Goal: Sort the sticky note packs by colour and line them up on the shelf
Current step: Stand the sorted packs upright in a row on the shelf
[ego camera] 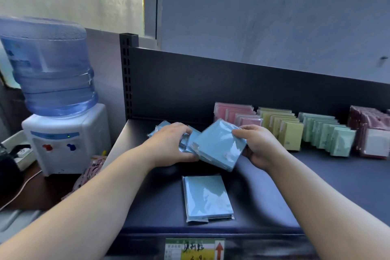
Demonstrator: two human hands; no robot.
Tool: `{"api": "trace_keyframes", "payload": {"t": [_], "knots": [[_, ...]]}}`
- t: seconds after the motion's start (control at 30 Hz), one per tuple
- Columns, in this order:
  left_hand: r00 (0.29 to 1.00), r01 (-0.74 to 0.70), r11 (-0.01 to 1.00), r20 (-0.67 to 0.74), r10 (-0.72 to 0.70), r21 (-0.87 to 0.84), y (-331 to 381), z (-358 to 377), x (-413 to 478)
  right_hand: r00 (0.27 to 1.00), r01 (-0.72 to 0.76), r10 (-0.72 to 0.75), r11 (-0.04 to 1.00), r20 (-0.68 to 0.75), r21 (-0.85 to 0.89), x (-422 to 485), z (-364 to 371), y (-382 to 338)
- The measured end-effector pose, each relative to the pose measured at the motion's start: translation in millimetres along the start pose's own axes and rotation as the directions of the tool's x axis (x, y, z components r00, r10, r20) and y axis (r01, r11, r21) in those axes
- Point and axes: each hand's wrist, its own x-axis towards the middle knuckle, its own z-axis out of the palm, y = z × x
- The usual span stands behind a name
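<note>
On the dark shelf (316,175) my right hand (257,145) grips a blue sticky note pack (219,145), tilted above the shelf. My left hand (171,143) holds a small bunch of blue packs (187,141) just left of it, with a few more blue packs (160,127) behind that hand. Another blue stack (207,198) lies flat near the front edge. Along the back stand rows of pink packs (238,116), yellow packs (282,126), green packs (329,135) and dark red packs (371,133).
A water dispenser (63,141) with a large blue bottle (48,65) stands left of the shelf. A slotted upright post (126,74) marks the shelf's left back corner. A price label (194,249) sits on the front edge.
</note>
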Motion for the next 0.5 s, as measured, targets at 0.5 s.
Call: {"api": "trace_keyframes", "payload": {"t": [0.5], "knots": [[0.998, 0.057, 0.998, 0.012, -0.057, -0.033, 2.5, -1.9, -1.2, 0.984, 0.015, -0.136, 0.708, -0.116, -0.706, 0.5, -3.6, 26.9]]}}
